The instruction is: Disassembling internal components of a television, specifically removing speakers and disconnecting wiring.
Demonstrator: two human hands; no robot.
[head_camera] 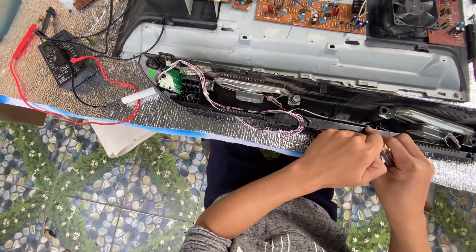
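An opened flat television lies face down, with its grey metal back plate [297,48] and black lower frame [347,105] exposed. My left hand [342,157] is curled at the frame's near edge, its fingertips pinched on the black rim. My right hand [404,177] is pressed against it and closed around a small metallic tool [386,156], most of which is hidden by the fingers. Two long speakers [253,88] [426,120] sit in the frame. Thin pink and white wires [277,118] run from a small green board [171,81] towards my hands.
A black multimeter [62,63] with red and black leads [114,83] lies at the left on the silver foil mat [198,118]. Orange circuit boards [307,11] and a black fan [414,4] are at the back. A pebble-patterned tile floor [74,182] lies below the mat.
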